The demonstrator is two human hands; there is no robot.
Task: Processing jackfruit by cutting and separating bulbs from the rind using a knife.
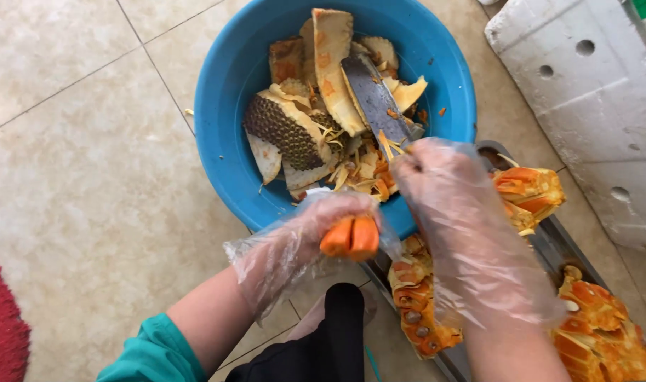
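My left hand (305,233), in a loose clear plastic glove, holds an orange jackfruit pod (351,237) at the near rim of a blue basin (224,92). My right hand (457,212), gloved the same way, grips a knife (376,99) whose broad grey blade points away over the basin. The basin holds several pieces of spiky green rind (284,131) and pale yellow fibre scraps (365,173). The knife's handle is hidden inside my fist.
A metal tray (549,244) at the right carries cut orange jackfruit sections (599,336), partly under my right forearm. A white foam box lid (592,92) lies at the top right. Beige floor tiles (89,177) surround the basin; a red mat (1,325) lies at the left edge.
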